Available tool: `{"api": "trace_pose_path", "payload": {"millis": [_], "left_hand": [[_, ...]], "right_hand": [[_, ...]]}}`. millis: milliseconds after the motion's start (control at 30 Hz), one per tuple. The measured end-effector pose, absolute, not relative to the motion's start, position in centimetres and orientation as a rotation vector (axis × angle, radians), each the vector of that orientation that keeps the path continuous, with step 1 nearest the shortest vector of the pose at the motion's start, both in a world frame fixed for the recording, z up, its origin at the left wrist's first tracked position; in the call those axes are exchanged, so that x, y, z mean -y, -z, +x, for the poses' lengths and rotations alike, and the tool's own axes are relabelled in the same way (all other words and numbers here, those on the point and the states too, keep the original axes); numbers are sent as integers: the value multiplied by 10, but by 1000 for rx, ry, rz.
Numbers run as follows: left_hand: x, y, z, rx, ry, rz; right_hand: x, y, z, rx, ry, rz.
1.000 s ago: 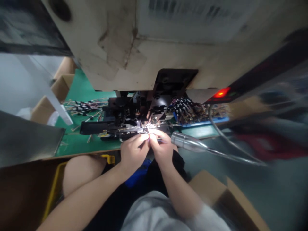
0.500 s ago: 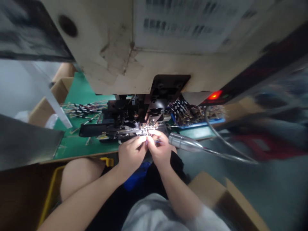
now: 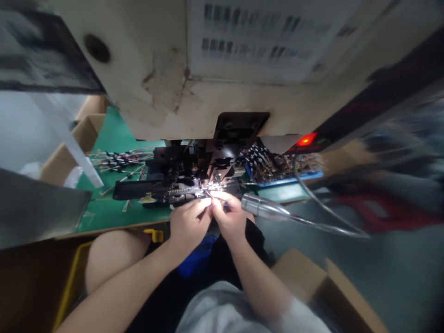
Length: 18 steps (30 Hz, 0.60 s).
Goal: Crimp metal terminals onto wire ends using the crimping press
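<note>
dim scene; lamp (image 3: 258, 206) glare whitens fingertips (image 3: 207, 201); edges blurred, warped.

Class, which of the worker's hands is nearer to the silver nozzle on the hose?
Right. The right hand sits just left of the nozzle, almost touching it. The left hand is farther left, beyond the right hand.

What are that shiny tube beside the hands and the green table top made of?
The tube looks like bare metal: silvery, with bright glints, though plated plastic is possible. The green top seems a matte rubber or vinyl mat: flat colour, no shine.
</note>
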State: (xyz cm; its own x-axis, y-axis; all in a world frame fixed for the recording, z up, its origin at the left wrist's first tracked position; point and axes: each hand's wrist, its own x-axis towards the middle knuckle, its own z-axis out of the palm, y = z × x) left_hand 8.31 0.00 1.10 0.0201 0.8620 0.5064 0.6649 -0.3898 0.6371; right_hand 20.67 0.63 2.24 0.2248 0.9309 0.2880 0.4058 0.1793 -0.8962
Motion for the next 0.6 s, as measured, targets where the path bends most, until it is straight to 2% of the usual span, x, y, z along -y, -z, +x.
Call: {"api": "trace_pose_path", "payload": {"millis": [367,600], "left_hand": [[-2,-12,82,-1662,-1284,2068],[0,-12,80,-1656,-1278,2118]], "right_hand": [[-14,-12,209,1350,-793,-1290],[-11,-9,208,1286,-788,-1252]]}}
